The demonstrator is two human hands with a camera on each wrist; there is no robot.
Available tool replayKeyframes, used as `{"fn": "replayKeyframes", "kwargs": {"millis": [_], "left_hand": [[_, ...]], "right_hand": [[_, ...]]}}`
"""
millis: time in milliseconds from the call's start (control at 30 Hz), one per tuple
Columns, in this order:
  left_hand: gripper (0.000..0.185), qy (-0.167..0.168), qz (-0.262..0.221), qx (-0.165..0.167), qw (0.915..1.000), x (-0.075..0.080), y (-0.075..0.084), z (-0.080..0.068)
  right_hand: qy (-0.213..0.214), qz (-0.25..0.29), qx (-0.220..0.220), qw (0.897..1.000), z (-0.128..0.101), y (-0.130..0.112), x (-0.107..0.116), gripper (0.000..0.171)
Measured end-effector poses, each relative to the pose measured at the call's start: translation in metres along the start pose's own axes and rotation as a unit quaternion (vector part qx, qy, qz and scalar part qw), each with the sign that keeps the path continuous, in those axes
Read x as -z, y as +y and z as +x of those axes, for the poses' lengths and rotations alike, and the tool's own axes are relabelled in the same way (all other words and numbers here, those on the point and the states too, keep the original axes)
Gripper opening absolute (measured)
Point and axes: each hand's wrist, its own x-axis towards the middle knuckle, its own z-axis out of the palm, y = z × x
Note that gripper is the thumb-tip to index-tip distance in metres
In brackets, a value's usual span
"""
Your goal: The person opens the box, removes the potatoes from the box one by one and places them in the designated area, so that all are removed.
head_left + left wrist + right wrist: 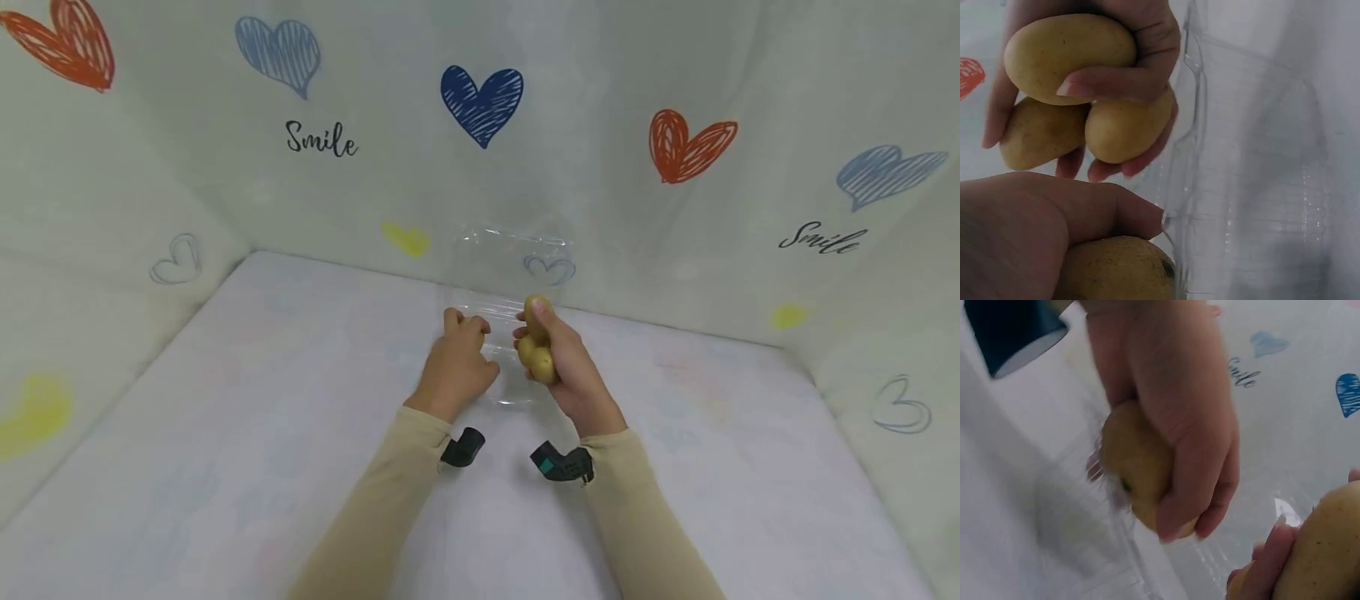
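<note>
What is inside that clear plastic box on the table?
The clear plastic box looks empty through its walls. The left hand grips one potato at its edge, hiding part of the inside; the right hand holds three potatoes beside it.

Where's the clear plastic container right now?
In the head view the clear plastic container stands mid-table against the back wall, just beyond the left hand and right hand.

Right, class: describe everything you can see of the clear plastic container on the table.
The clear plastic container is a thin, see-through clamshell with ridged walls and moulded edges. It stands open, its lid tilted up against the heart-printed backdrop. It sits on the white table near the back wall. The left hand, gripping a potato, is at its rim; the right hand holds three potatoes beside it. Nothing shows inside.
</note>
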Motion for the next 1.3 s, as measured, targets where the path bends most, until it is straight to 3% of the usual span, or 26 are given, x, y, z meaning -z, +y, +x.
{"fn": "replayKeyframes", "kwargs": {"millis": [167, 367, 467, 800, 933, 1033, 1167, 1300], "left_hand": [[0.043, 0.018, 0.018, -0.007, 0.9996, -0.005, -0.002, 0.001], [0.044, 0.021, 0.041, -0.018, 0.9988, -0.012, -0.002, 0.003], [0.045, 0.017, 0.052, -0.019, 0.9983, -0.013, -0.001, 0.003], [0.047, 0.002, 0.093, -0.035, 0.9950, -0.019, -0.003, 0.001], [0.046, -0.007, 0.115, -0.046, 0.9923, -0.014, 0.002, -0.002], [0.044, -0.014, 0.127, -0.074, 0.9891, -0.004, 0.008, -0.004], [0.049, -0.047, 0.095, -0.121, 0.9870, 0.009, 0.018, -0.007], [0.056, -0.119, 0.022, -0.143, 0.9823, 0.014, 0.026, -0.011]], "right_hand": [[0.066, -0.130, 0.058, 0.988, 0.000, 0.008, -0.006, 0.059], [0.114, -0.256, 0.159, 0.947, 0.003, 0.019, -0.011, 0.044], [0.120, -0.274, 0.179, 0.937, 0.003, 0.020, -0.012, 0.042], [0.128, -0.283, 0.187, 0.932, 0.005, 0.020, -0.006, 0.040], [0.127, -0.276, 0.184, 0.935, 0.006, 0.021, -0.004, 0.042], [0.123, -0.264, 0.184, 0.939, 0.005, 0.019, -0.003, 0.043], [0.115, -0.247, 0.186, 0.944, 0.005, 0.018, -0.002, 0.045], [0.113, -0.233, 0.178, 0.949, 0.004, 0.017, -0.001, 0.045]]}}
